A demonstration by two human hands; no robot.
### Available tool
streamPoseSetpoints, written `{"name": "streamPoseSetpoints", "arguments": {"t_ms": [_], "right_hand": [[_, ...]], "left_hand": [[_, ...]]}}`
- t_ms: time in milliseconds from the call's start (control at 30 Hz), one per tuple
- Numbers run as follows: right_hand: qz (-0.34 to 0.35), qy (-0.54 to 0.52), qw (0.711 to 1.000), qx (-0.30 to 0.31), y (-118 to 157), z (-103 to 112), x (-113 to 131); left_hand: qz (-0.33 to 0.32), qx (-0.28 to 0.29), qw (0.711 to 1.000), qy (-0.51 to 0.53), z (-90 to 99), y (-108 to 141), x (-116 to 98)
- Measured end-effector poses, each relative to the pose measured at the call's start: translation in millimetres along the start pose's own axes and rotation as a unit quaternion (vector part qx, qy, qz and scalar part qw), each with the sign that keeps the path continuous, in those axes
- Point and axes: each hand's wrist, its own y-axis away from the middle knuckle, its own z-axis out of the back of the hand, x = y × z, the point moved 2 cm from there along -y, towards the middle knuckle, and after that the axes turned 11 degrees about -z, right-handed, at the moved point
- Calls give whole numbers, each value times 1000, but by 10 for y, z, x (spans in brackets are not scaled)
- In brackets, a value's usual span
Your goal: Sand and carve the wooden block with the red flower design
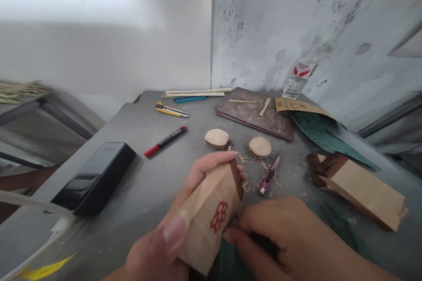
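Observation:
A pale wooden block [206, 224] with a red flower-like outline drawn on its face is tilted in the grip of my left hand [165, 241]. The thumb presses its left side and the fingers wrap behind it. My right hand [280, 232] is at the block's lower right edge, its thumb and index finger pinched together; whatever is between them is hidden. Beyond the block lie two round wood slices [216, 138] and a pink cutter [271, 173] among wood shavings [252, 184].
A black device [99, 175] with a white cable [36, 206] stands at left. Further back are a red marker [165, 141], yellow cutter [171, 109], thin sticks [198, 93], brown boards [253, 112] and a bottle [300, 77]. Another carved block [362, 189] lies at right.

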Motion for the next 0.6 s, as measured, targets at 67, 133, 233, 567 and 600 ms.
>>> {"name": "streamPoseSetpoints", "arguments": {"t_ms": [67,133,233,567,600], "right_hand": [[12,-16,999,30,-27,-48,-51],[15,-23,999,40,-45,-74,-83],[23,-20,999,33,-29,-46,-46],[6,-8,1000,13,-19,-97,17],[20,-2,1000,17,-27,-122,4]], "left_hand": [[-8,14,1000,2,27,-35,2],[3,-10,1000,-4,-41,-31,-10],[-1,-95,995,17,-231,18,-53],[93,-139,985,49,-271,152,1],[88,-139,985,43,-275,144,7]]}}
